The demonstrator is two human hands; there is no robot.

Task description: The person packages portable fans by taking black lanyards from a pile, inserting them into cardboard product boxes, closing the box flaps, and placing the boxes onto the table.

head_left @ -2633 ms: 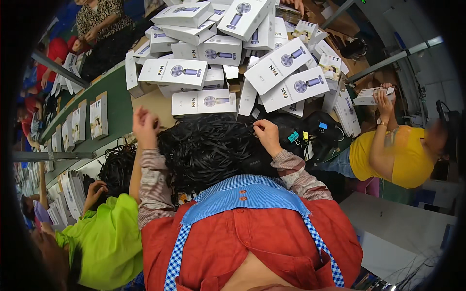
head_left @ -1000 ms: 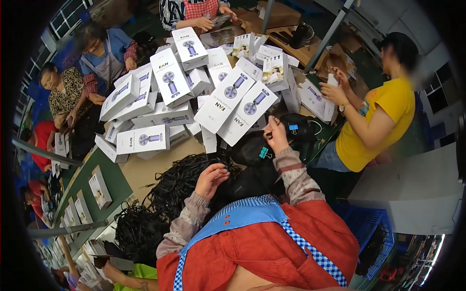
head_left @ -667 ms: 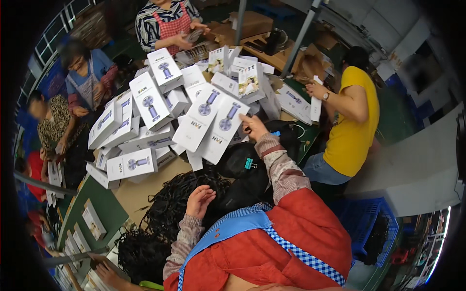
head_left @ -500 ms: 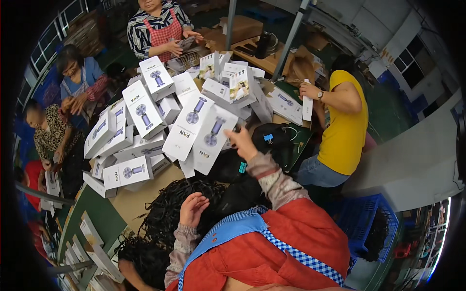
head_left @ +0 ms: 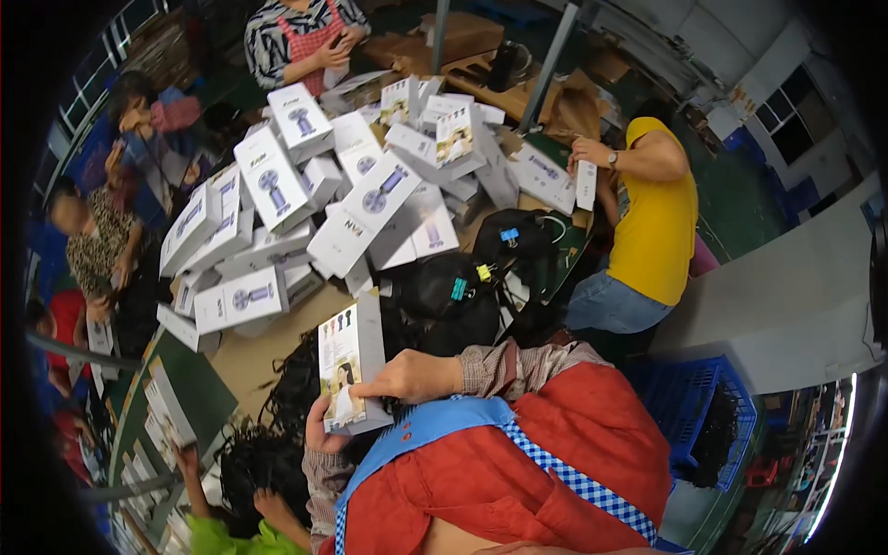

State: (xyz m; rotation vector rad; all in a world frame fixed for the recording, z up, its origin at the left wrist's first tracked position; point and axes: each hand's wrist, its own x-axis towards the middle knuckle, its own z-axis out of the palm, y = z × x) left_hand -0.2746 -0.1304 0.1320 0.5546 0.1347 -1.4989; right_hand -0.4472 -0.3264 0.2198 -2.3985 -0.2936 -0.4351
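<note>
Close to my chest is a white fan box, standing tilted with a printed photo side toward the left. My left hand is closed around its lower left corner. Across the lower part of the box lies my right hand, its index finger against the photo side and the other fingers curled at the box. Beyond it rises a heap of similar white fan boxes; one box lies slanted at the heap's near edge.
Black straps lie piled on the table beside black pouches with coloured binder clips. A co-worker in yellow handles a box at right; others stand across and left. Green sleeves reach in at lower left. A blue crate stands at right.
My right hand has brought a fan box from the heap's near edge to my chest. My left hand, formerly empty, now holds its lower corner. A co-worker's green sleeves have appeared at lower left.
</note>
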